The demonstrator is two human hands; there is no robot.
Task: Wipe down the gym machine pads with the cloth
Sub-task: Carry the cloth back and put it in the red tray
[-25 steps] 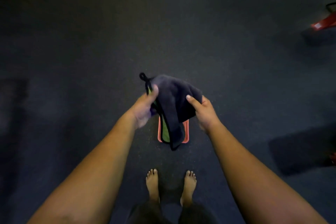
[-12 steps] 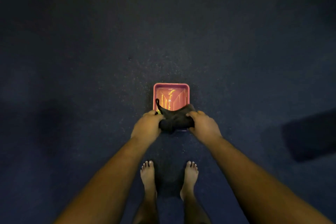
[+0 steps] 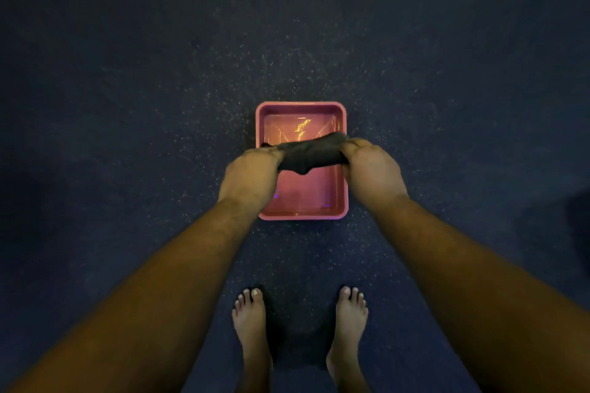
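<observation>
left hand (image 3: 250, 174) and right hand (image 3: 372, 169) each grip an end of the dark bunched cloth (image 3: 308, 153) over the pink rectangular plastic basin (image 3: 301, 215); wring with opposing twists, keeping drips inside

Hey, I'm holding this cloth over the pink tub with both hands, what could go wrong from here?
1. The left hand and right hand grip the dark cloth bunched over the pink tub; its ends reach the tub's side rims, so drips may fall outside.
2. The bare feet stand close behind the tub on the dark floor; a wet patch there could be slippery.
3. The tub seems to hold liquid; bumping it might spill it.
</observation>
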